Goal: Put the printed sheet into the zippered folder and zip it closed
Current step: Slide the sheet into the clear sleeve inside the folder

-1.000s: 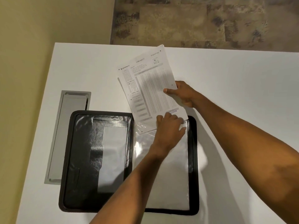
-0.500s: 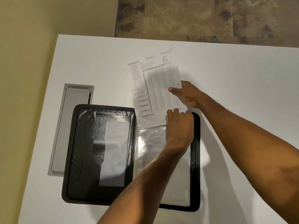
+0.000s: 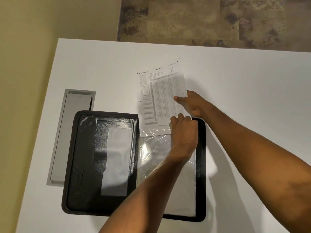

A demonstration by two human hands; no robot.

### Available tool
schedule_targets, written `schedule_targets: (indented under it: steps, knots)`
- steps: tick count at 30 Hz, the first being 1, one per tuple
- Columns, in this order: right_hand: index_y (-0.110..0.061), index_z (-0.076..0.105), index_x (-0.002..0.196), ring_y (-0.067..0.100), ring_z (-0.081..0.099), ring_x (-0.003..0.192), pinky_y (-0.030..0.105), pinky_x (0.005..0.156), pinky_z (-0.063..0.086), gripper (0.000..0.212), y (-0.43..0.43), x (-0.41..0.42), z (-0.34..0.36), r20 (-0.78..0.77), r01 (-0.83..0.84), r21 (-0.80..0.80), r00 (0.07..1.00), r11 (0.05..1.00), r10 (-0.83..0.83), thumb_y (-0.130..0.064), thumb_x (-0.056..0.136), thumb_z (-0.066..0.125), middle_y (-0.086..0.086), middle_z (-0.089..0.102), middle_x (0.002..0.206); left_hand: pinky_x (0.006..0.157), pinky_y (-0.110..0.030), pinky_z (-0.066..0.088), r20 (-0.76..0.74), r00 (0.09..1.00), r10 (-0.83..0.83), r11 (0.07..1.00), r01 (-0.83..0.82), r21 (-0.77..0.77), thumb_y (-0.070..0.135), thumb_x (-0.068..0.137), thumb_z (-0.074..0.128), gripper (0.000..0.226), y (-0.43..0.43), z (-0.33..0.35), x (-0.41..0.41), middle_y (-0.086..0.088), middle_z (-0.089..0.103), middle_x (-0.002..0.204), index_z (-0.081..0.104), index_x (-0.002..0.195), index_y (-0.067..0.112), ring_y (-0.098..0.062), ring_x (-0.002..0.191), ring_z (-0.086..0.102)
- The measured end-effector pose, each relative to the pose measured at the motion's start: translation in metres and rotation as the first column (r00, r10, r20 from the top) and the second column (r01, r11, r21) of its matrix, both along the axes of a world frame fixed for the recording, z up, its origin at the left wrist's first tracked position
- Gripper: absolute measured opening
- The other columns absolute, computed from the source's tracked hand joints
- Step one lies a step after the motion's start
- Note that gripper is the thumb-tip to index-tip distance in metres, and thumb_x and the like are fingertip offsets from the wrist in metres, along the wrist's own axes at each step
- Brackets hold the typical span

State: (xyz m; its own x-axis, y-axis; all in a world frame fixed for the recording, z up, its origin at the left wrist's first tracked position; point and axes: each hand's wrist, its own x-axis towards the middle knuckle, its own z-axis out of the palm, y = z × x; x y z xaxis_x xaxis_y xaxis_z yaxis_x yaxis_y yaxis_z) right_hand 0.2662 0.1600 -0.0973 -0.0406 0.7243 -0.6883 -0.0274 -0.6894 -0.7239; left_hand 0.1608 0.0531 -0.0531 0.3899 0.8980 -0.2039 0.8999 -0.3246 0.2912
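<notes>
**Halfway home: printed sheet meets its sleeve**

Squarely on a white counter [image 3: 235,91], a black zippered folder [image 3: 80,165] lies spread open, its glossy dark inner cover to the left and a clear plastic sleeve [image 3: 161,158] filling its right half. A white printed sheet [image 3: 161,98], covered in fine grey tables and a small heading, stands at the folder's far edge, tilted slightly, with its lower edge tucked just inside the mouth of the sleeve and most of its length lying beyond the folder on the counter. The person's left hand [image 3: 183,132] is curled at the top of the folder's right half, fingers closed on the sleeve's opening where the sheet's near right corner meets it. The right hand [image 3: 193,103], just beyond the folder's far right corner, pinches the sheet's right edge, the thumb pressed on the printed face and the other fingers behind the paper. Both bare forearms reach in from the near side, the left one crossing over the folder. A pale rectangular strip of light reflects off the folder's left inner cover. A long grey metal cable hatch [image 3: 70,135] is set flush into the counter, touching the folder's left border. Beyond the counter's far edge, past the folder, mottled brown flooring [image 3: 210,19] shows.
</notes>
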Motion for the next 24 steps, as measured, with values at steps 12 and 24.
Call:
schedule_targets:
  steps: [12,24]
  knots:
    - [-0.006,0.051,0.145,0.005,0.054,0.072,0.016,0.074,0.045,0.060,0.012,-0.004,0.005,0.241,-0.033,-0.088,0.969,0.996,0.054,-0.033,0.096,0.072,0.004,0.061,0.134,0.084,-0.042,0.048,0.116,0.992,-0.052,0.994,0.040,0.106,0.015,0.081,0.088,0.015,-0.009,-0.019,-0.008,-0.008,0.071,0.098,0.080,0.094,0.015,-0.025,0.093,0.061]
    - [-0.014,0.066,0.125,0.017,0.070,0.102,0.029,0.086,0.061,0.040,-0.021,0.003,0.008,0.143,0.033,-0.070,0.989,0.997,-0.023,-0.034,0.092,0.077,0.000,0.073,0.114,0.082,-0.036,0.039,0.221,0.975,-0.002,1.000,-0.004,0.029,0.018,0.099,0.065,0.015,0.004,-0.022,-0.012,-0.001,0.070,0.093,0.078,0.093,0.021,-0.022,0.086,0.057]
